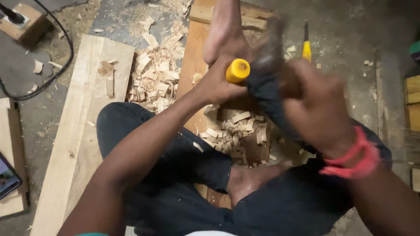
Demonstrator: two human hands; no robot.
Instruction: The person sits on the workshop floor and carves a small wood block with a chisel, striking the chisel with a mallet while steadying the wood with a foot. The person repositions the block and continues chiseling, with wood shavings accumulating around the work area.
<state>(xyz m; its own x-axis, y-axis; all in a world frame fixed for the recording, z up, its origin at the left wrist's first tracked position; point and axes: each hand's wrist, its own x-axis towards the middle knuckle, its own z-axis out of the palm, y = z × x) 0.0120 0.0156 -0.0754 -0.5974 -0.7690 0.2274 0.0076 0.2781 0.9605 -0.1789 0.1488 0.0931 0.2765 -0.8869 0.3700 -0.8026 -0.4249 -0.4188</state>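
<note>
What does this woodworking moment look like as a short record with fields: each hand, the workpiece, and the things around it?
left hand: closed around a yellow chisel handle
right hand: raised and motion-blurred, holding a blurred dark tool
workpiece: brown board under the bare feet, with a hollow full of wood chips
left of it: pale plank, pile of shavings
beyond the hands: second yellow-handled tool on the floor

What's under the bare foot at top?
The bare foot rests on a reddish wood plank littered with wood shavings. The plank's middle is covered by both hands and dark cloth.
</note>
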